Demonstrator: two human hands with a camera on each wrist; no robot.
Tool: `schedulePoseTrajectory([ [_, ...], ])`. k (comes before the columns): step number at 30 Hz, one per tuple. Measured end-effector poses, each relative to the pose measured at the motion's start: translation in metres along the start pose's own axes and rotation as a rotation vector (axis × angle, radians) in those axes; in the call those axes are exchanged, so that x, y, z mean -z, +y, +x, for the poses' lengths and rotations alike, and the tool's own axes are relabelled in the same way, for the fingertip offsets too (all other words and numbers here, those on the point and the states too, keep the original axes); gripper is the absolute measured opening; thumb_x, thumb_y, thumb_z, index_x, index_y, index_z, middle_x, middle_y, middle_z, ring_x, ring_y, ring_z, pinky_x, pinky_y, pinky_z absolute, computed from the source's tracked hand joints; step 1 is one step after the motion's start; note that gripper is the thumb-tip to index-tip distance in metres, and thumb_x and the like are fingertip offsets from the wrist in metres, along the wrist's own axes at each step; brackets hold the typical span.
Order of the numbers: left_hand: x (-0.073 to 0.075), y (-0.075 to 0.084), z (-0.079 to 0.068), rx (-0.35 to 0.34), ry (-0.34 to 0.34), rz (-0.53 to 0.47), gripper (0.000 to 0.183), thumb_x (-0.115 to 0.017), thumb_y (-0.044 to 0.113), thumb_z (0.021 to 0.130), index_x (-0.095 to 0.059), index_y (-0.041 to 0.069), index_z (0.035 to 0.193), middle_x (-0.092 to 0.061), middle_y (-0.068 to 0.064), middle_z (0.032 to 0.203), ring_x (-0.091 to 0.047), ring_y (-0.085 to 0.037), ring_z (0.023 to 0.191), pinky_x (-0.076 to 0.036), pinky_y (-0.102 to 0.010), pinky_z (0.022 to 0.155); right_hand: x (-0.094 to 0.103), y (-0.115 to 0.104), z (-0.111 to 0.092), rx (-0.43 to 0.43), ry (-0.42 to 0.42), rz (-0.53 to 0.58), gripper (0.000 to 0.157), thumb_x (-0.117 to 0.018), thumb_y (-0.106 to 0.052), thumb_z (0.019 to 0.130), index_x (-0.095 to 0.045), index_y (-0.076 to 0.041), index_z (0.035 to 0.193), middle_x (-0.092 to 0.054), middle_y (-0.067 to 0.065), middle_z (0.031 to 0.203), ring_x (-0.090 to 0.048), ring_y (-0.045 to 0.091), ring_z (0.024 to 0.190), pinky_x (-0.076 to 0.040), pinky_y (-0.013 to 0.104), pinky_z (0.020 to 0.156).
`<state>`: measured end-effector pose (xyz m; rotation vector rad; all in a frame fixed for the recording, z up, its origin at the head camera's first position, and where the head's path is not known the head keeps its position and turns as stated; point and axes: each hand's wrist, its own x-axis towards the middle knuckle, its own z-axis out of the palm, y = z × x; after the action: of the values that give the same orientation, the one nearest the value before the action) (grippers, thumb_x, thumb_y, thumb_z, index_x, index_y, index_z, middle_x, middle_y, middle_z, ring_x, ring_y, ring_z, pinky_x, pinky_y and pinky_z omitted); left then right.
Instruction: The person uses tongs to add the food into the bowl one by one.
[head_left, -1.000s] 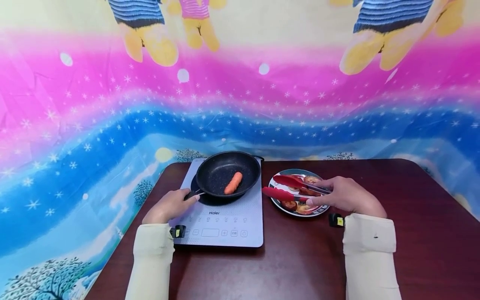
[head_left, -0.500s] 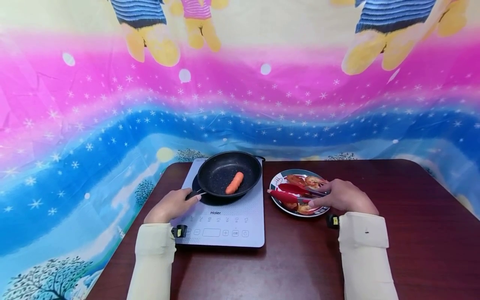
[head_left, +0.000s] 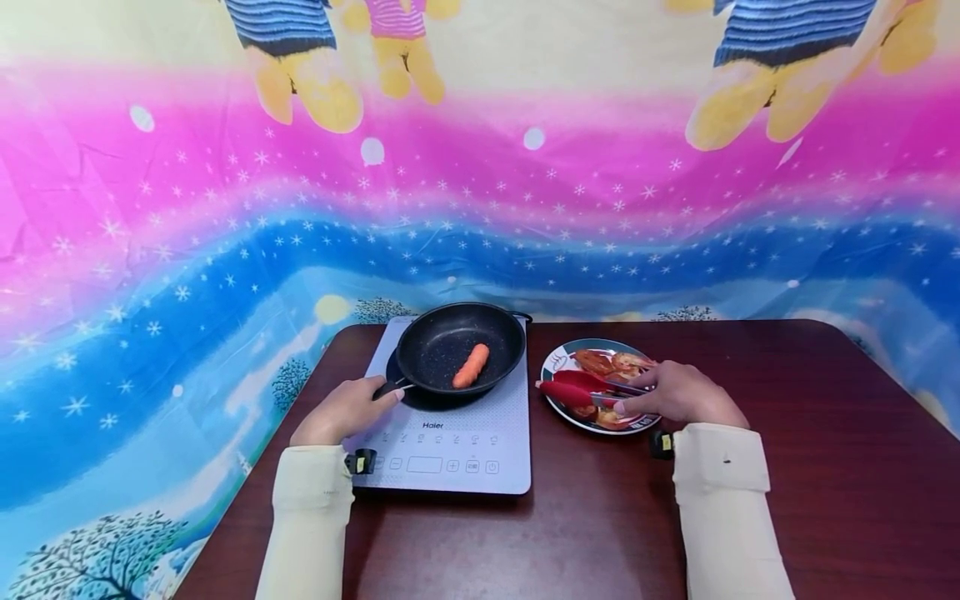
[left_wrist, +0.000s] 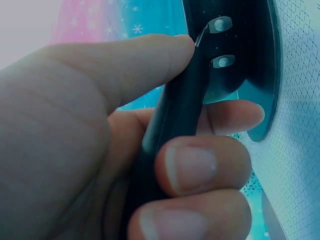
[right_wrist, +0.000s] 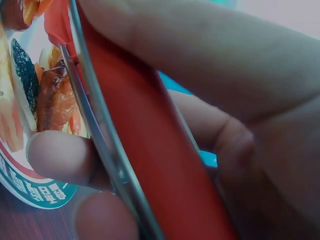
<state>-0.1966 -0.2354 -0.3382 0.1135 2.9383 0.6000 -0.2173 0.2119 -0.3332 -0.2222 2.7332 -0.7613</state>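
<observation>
We read "Haier" (head_left: 432,426) on the cooktop (head_left: 495,412), with minus (head_left: 395,463), plus (head_left: 453,466) and power signs (head_left: 492,467) below it. Chinese characters (right_wrist: 22,185) run along the plate (right_wrist: 69,193) edge, but we cannot read them surely.

A pink, blue and cream snowflake-printed backdrop (head_left: 480,200) hangs behind a glossy reddish-brown table (head_left: 840,467).

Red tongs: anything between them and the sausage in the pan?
Only the raised side wall of the pan, facing the plate, stands between the red tongs and the sausage. Nothing else visible rises between plate and pan.
</observation>
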Motion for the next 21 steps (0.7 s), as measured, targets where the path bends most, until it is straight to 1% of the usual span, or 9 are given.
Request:
schedulePoseTrajectory([
  [5, 0.0, 0.0, 0.0, -0.003, 0.0, 0.011, 0.034, -0.052, 0.04, 0.099, -0.059, 0.008, 0.107, -0.053, -0.007, 0.075, -0.051, -0.021, 0.072, -0.04, -0.037, 0.068, 0.0, 0.002, 0.002, -0.003, 0.002, -0.01, 0.079, -0.076, -0.051, 0.077, -0.055, 0.001, 0.132, -0.055, 0.027, 0.117, -0.057, 0.023, 0.076, -0.05, 0.034, 0.059],
  [8, 0.0, 0.0, 0.001, -0.003, 0.0, 0.01, 0.034, -0.052, 0.039, 0.099, -0.06, 0.007, 0.109, -0.054, -0.007, 0.076, -0.051, -0.022, 0.073, -0.041, -0.038, 0.068, -0.001, 0.002, 0.004, -0.001, 0.007, -0.014, 0.077, -0.074, -0.051, 0.079, -0.056, 0.001, 0.132, -0.056, 0.026, 0.117, -0.056, 0.023, 0.08, -0.05, 0.033, 0.059],
  [11, -0.001, 0.0, 0.001, 0.004, -0.002, 0.008, 0.036, -0.052, 0.04, 0.099, -0.059, 0.007, 0.112, -0.055, -0.007, 0.077, -0.052, -0.022, 0.074, -0.041, -0.038, 0.069, -0.002, 0.002, 0.006, -0.013, 0.006, 0.003, 0.074, -0.073, -0.05, 0.081, -0.056, 0.001, 0.132, -0.059, 0.021, 0.107, -0.057, 0.023, 0.069, -0.049, 0.034, 0.057],
  [14, -0.001, -0.001, 0.001, 0.011, -0.008, 0.003, 0.037, -0.052, 0.041, 0.099, -0.059, 0.007, 0.112, -0.054, -0.007, 0.076, -0.052, -0.022, 0.074, -0.041, -0.037, 0.068, -0.004, 0.003, 0.008, -0.027, 0.011, 0.009, 0.071, -0.072, -0.049, 0.082, -0.057, 0.0, 0.131, -0.06, 0.016, 0.098, -0.056, 0.022, 0.061, -0.047, 0.034, 0.055],
  [18, -0.001, -0.001, 0.002, 0.009, -0.013, 0.003, 0.038, -0.052, 0.041, 0.099, -0.059, 0.006, 0.112, -0.055, -0.007, 0.077, -0.052, -0.022, 0.075, -0.041, -0.038, 0.068, -0.006, 0.004, 0.01, -0.051, 0.012, 0.023, 0.068, -0.072, -0.049, 0.083, -0.059, -0.002, 0.13, -0.06, 0.015, 0.093, -0.055, 0.021, 0.059, -0.046, 0.033, 0.053],
  [21, -0.001, -0.002, 0.002, 0.007, -0.007, 0.009, 0.04, -0.052, 0.041, 0.099, -0.059, 0.006, 0.115, -0.057, -0.007, 0.08, -0.053, -0.022, 0.076, -0.042, -0.038, 0.07, -0.006, 0.006, 0.011, -0.058, 0.012, 0.026, 0.068, -0.072, -0.049, 0.083, -0.059, -0.002, 0.13, -0.061, 0.016, 0.095, -0.054, 0.022, 0.06, -0.045, 0.033, 0.053],
])
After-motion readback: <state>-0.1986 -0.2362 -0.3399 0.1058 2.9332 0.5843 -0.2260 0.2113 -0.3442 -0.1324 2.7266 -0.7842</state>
